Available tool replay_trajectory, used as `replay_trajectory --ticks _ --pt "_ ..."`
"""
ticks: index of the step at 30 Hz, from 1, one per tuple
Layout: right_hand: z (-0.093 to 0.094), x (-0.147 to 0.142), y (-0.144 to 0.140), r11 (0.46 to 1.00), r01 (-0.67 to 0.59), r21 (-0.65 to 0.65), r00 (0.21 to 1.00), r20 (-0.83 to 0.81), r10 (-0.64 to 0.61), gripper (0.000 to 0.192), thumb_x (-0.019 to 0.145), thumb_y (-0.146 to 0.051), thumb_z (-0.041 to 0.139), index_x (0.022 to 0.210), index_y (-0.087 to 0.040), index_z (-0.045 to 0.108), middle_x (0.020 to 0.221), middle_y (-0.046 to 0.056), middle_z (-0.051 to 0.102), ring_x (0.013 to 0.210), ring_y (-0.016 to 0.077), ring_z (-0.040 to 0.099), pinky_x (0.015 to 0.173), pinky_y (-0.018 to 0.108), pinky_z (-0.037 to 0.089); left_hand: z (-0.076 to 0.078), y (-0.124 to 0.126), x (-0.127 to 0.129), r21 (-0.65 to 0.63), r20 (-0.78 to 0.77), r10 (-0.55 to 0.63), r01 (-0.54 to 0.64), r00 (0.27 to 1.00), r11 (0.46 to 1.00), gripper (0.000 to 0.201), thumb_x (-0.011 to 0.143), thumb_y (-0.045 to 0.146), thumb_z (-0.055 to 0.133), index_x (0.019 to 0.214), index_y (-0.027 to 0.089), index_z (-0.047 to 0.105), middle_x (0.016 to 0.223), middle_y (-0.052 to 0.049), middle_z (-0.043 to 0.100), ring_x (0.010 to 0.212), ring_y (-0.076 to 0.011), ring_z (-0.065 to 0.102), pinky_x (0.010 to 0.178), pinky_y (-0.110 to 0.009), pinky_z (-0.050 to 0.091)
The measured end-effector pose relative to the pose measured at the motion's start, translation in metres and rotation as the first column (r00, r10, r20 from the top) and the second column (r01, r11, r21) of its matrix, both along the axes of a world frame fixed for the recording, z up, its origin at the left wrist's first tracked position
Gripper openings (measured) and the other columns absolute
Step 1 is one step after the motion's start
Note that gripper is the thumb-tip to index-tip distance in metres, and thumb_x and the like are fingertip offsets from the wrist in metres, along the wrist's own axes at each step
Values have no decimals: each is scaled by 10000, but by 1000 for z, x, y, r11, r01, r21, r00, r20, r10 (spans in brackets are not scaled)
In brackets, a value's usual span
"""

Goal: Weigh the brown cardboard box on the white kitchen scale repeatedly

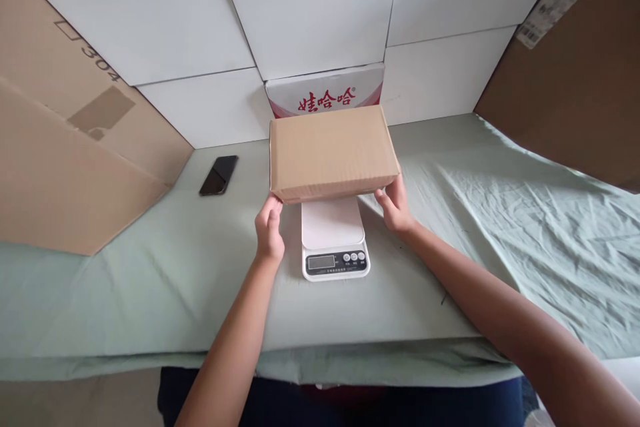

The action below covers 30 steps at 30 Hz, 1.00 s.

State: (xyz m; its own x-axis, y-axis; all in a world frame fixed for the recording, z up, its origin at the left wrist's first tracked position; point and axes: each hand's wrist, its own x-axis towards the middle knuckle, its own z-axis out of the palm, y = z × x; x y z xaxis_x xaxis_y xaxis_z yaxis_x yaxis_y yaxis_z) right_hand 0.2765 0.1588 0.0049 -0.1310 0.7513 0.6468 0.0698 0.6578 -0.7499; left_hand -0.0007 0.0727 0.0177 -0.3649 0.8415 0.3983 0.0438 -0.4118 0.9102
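Observation:
A plain brown cardboard box (330, 150) is held over the far part of a small white kitchen scale (334, 235). My left hand (269, 230) grips the box at its near left corner. My right hand (395, 205) grips its near right corner. The scale's display and buttons (335, 261) face me and stay uncovered. I cannot tell whether the box rests on the platform or hovers just above it.
A black phone (219, 175) lies on the pale green cloth (150, 280) to the left. A white carton with red characters (325, 90) stands behind the box. Large brown cardboard sheets lean at the left (65, 147) and right (575, 80).

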Motion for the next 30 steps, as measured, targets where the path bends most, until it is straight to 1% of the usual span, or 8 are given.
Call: replay_trajectory --ticks 2,5,7,9,15,21,26,30 --pt "0 8 -22 1000 -15 -3 999 39 15 792 956 -680 535 1659 -426 272 1757 17 331 1658 370 260 1362 686 211 -7 -24 -1 -6 -36 21 -22 999 1000 739 890 770 589 1294 173 754 1361 -199 734 1466 -405 563 1254 -531 403" --pt "1 19 -53 1000 -26 -3 995 101 26 760 972 -651 520 1660 -424 291 1759 14 338 1627 384 313 1343 692 257 -22 -58 -6 -13 -81 48 -49 996 999 753 879 764 595 1301 162 756 1338 -214 740 1464 -442 555 1228 -555 435" --pt "1 22 -65 999 -39 -3 992 122 39 747 984 -632 505 1666 -424 285 1751 17 354 1602 384 348 1327 688 288 -28 -73 -8 -10 -86 63 -64 994 998 745 882 754 592 1302 163 758 1336 -215 741 1457 -446 560 1208 -552 458" --pt "1 22 -69 998 -58 -8 990 130 59 742 998 -609 492 1677 -420 259 1755 19 346 1575 383 379 1312 687 308 -29 -80 -8 -19 -77 72 -73 994 997 734 893 741 585 1304 157 758 1334 -213 743 1442 -436 578 1198 -539 469" --pt "3 18 -66 998 -57 8 981 186 54 748 1010 -605 484 1685 -379 252 1715 56 390 1525 404 391 1253 698 354 -14 -77 -4 -106 1 60 -60 998 993 826 871 787 579 1290 99 760 1325 -235 748 1372 -425 639 1159 -538 503" --pt "8 17 -70 1000 -16 19 983 183 12 719 1010 -604 492 1667 -397 287 1595 90 495 1360 389 497 1120 679 465 -16 -76 -5 -107 31 44 -41 999 993 786 894 767 577 1336 140 749 1381 -209 734 1398 -405 626 1185 -531 481" --pt "8 16 -70 1000 -3 2 991 135 2 685 1008 -603 509 1643 -425 325 1568 81 511 1377 380 515 1073 628 512 -17 -78 -6 -101 35 29 -25 999 995 789 908 765 560 1368 148 735 1416 -205 717 1434 -410 595 1193 -544 476" --pt "3 18 -67 997 67 -40 998 5 -67 667 1002 -627 488 1628 -445 347 1549 70 520 1418 375 519 1097 621 512 -15 -77 -5 -72 65 69 -65 995 995 782 906 760 565 1384 163 729 1437 -203 705 1458 -406 573 1217 -544 450"
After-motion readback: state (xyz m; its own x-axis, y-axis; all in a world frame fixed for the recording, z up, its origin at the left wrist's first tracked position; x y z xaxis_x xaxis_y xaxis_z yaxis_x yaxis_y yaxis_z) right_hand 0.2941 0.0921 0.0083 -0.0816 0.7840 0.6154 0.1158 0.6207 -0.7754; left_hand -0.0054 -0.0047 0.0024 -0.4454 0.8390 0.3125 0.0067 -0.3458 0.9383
